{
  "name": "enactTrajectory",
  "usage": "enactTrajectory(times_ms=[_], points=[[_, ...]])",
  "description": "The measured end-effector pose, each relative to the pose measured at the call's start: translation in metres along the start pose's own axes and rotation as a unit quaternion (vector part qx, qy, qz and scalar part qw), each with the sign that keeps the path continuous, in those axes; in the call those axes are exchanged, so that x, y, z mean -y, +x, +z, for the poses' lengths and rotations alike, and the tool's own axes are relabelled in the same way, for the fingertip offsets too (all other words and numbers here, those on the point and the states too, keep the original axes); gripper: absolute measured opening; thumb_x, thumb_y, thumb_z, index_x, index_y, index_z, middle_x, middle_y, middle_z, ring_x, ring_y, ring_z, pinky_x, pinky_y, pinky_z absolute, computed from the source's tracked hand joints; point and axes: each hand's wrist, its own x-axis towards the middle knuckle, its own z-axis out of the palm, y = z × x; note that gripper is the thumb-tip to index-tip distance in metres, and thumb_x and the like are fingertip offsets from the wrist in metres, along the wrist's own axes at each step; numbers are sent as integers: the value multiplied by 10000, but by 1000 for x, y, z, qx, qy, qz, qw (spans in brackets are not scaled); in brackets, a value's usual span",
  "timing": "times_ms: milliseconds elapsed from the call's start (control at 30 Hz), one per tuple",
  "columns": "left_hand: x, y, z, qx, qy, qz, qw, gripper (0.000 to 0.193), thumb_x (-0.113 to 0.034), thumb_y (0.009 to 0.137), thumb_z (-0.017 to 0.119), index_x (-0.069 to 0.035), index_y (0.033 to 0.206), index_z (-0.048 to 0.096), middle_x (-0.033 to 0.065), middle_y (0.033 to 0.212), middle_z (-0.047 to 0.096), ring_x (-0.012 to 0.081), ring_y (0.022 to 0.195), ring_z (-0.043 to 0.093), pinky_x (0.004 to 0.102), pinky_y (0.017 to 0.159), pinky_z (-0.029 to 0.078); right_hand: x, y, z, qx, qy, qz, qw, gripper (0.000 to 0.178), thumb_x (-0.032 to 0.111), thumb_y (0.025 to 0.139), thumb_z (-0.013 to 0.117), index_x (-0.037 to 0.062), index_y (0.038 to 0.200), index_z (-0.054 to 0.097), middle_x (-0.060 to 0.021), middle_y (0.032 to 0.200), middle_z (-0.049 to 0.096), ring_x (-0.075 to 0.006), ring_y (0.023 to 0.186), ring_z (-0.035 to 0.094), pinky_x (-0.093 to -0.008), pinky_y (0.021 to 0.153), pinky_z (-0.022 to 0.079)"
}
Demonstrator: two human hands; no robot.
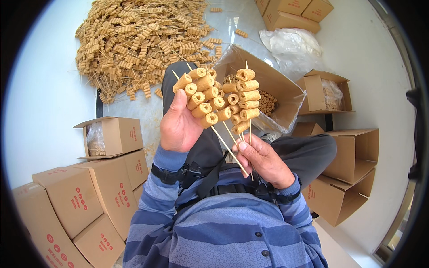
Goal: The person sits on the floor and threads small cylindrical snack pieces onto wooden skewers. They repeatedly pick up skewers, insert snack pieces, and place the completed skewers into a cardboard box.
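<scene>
Several wooden skewers threaded with hollow golden-brown rolls [204, 83] fan out above my lap. My left hand [179, 127] is closed around the left side of the bunch, its thumb against the rolls; its other fingers are mostly hidden behind them. Lower down, my right hand [267, 161] pinches the bare stick ends between thumb and fingers. One skewer of stacked rolls [249, 95] stands nearly upright on the right of the bunch. Just beyond it, an open carton [286, 100] lined with clear plastic holds more skewered rolls, packed with their round ends up.
A large heap of skewered rolls [143, 40] covers the floor at the far left. Closed cartons [73, 194] are stacked at my left, below an open filled box [120, 136]. Open cartons [346, 196] stand at my right. Crumpled clear plastic [295, 47] lies at the far right.
</scene>
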Motion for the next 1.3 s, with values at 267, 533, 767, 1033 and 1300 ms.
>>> enactTrajectory(times_ms=[267, 533, 767, 1033, 1300], points=[[3, -2, -7, -77, -24, 32, 996, 507, -323, 1002, 495, -31, 1415, 454, 156, 1325, 596, 320, 1202, 589, 511, 1051, 446, -3, 7, 5, -55, -17, -33, 998, 252, 290, 1085, 443, 55, 1058, 532, 20, 647, 437, -76, 542, 450, -232, 529, 456], [16, -2, 4, -170, 18, 52, 984, 424, -384, 1042, 436, -44, 1276, 534, 96, 1108, 642, 251, 1012, 634, 428, 881, 528, -8, 10, 20, -122, -143, -100, 977, 185, 208, 1077, 466, 35, 1082, 529, 9, 673, 481, -73, 576, 493, -232, 568, 471], [11, 4, -5, -194, 52, 85, 976, 373, -392, 1040, 454, -51, 1152, 555, 46, 946, 610, 183, 838, 599, 346, 710, 504, -13, 13, 16, -96, -29, -110, 989, 230, 239, 1082, 452, 29, 1071, 544, -30, 790, 630, -116, 698, 621, -261, 685, 521], [17, 0, -9, -167, 21, 61, 984, 354, -391, 992, 506, -89, 1166, 566, 73, 1007, 608, 204, 907, 581, 355, 854, 486, -6, 8, -1, 26, 83, -11, 996, 338, 338, 1096, 375, 45, 1051, 538, -28, 572, 529, -103, 508, 511, -256, 545, 459], [26, -3, -8, -180, -78, 55, 979, 456, -397, 983, 503, -67, 1293, 556, 128, 1253, 626, 297, 1186, 581, 466, 1043, 440, -9, 8, -6, 82, 197, 18, 977, 346, 353, 1095, 370, 42, 1055, 516, 3, 513, 378, -93, 428, 347, -262, 431, 380]])
